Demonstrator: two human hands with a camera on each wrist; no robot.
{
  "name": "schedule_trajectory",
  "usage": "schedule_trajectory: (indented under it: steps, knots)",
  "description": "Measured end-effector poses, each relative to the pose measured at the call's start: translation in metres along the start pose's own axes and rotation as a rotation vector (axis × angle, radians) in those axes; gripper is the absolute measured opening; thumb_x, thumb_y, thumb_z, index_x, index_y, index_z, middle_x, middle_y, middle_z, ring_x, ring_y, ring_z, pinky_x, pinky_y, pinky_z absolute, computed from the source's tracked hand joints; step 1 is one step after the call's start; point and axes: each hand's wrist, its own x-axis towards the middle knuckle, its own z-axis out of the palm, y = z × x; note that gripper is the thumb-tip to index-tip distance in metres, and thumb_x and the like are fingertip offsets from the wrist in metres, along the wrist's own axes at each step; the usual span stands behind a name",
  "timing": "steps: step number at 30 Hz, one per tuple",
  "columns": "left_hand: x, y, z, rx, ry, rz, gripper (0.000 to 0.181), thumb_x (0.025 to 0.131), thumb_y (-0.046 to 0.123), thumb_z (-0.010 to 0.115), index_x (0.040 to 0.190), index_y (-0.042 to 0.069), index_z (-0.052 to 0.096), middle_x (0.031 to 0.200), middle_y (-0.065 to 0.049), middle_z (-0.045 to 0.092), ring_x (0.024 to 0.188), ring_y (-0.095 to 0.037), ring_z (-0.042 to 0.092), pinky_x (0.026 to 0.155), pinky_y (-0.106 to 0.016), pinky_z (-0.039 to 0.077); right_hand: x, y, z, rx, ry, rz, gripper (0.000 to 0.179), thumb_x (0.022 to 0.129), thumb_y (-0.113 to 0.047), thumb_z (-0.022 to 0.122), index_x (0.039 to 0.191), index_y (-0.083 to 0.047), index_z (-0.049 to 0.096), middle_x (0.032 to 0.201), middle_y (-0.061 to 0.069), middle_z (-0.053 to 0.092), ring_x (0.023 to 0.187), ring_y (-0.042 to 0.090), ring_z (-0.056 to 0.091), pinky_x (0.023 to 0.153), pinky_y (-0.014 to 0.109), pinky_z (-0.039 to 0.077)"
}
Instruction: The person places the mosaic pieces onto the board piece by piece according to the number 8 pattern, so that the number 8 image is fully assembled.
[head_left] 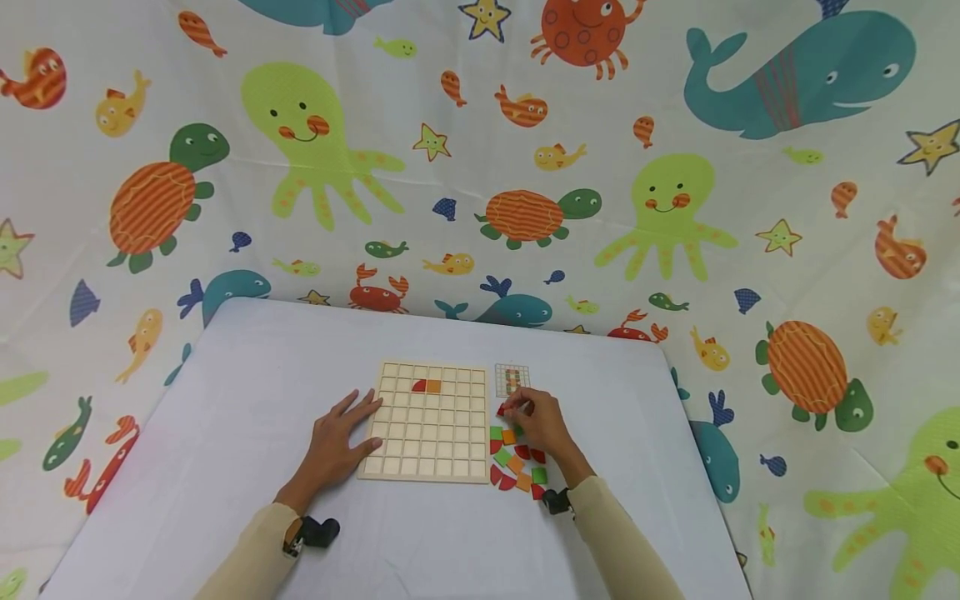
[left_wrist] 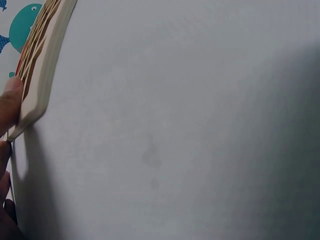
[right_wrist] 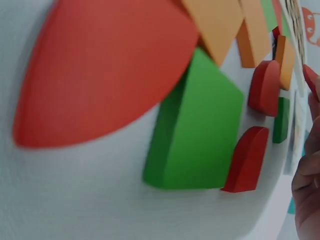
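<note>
A wooden grid board [head_left: 423, 478] lies on the white table, with a red quarter-circle piece [head_left: 419, 386] and an orange square piece [head_left: 434, 387] side by side in its upper cells. My left hand [head_left: 337, 442] rests against the board's left edge with fingers spread; in the left wrist view its thumb [left_wrist: 11, 102] touches the rim. To the right of the board, my right hand [head_left: 542, 423] pinches a red piece [head_left: 502, 409] between thumb and fingertips. The right wrist view shows that red piece [right_wrist: 311, 77] only partly, at the right border.
Below my right hand, loose red, orange and green pieces are scattered, among them a green block [right_wrist: 205, 130] and an orange square [head_left: 523, 482]. A small pattern card [head_left: 501, 370] lies beyond that hand. A sea-animal printed cloth [head_left: 420, 83] hangs behind the table.
</note>
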Motion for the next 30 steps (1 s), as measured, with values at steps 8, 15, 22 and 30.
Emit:
schedule_trajectory:
  steps: [8, 15, 22, 30]
  knots:
    - [0.002, -0.002, -0.001, 0.005, -0.023, -0.015, 0.074, 0.09, 0.019, 0.084, 0.157, 0.01, 0.052, 0.169, -0.016, 0.042, 0.159, -0.046, 0.028, 0.114, -0.07, 0.025, -0.002, -0.014, -0.005, 0.079, 0.039, -0.018, 0.014, 0.095, -0.021, 0.081, 0.107, -0.028, 0.085, 0.108, -0.006, 0.076, 0.089, 0.018, 0.059, 0.079, 0.027, 0.051]
    - [0.001, -0.003, 0.0, 0.006, -0.029, -0.024, 0.075, 0.09, 0.019, 0.084, 0.158, 0.011, 0.052, 0.17, -0.015, 0.041, 0.16, -0.045, 0.028, 0.115, -0.07, 0.025, -0.002, -0.027, -0.003, 0.123, 0.078, -0.057, 0.015, 0.092, -0.021, 0.084, 0.106, -0.026, 0.085, 0.107, -0.006, 0.077, 0.084, 0.019, 0.059, 0.076, 0.027, 0.049]
    - [0.0, -0.003, 0.001, 0.001, -0.028, -0.021, 0.075, 0.091, 0.019, 0.084, 0.158, 0.011, 0.052, 0.17, -0.016, 0.041, 0.159, -0.045, 0.027, 0.114, -0.07, 0.024, 0.001, -0.034, 0.003, 0.121, 0.114, -0.087, 0.012, 0.1, -0.03, 0.076, 0.11, -0.024, 0.08, 0.099, -0.006, 0.073, 0.086, 0.016, 0.059, 0.075, 0.024, 0.049]
    - [0.0, 0.0, -0.001, -0.007, -0.023, -0.016, 0.075, 0.09, 0.018, 0.084, 0.157, 0.01, 0.052, 0.169, -0.016, 0.041, 0.159, -0.046, 0.028, 0.114, -0.07, 0.024, 0.005, -0.042, 0.015, 0.13, 0.149, -0.074, 0.013, 0.1, -0.029, 0.076, 0.111, -0.021, 0.08, 0.103, -0.001, 0.074, 0.084, 0.015, 0.057, 0.073, 0.023, 0.049]
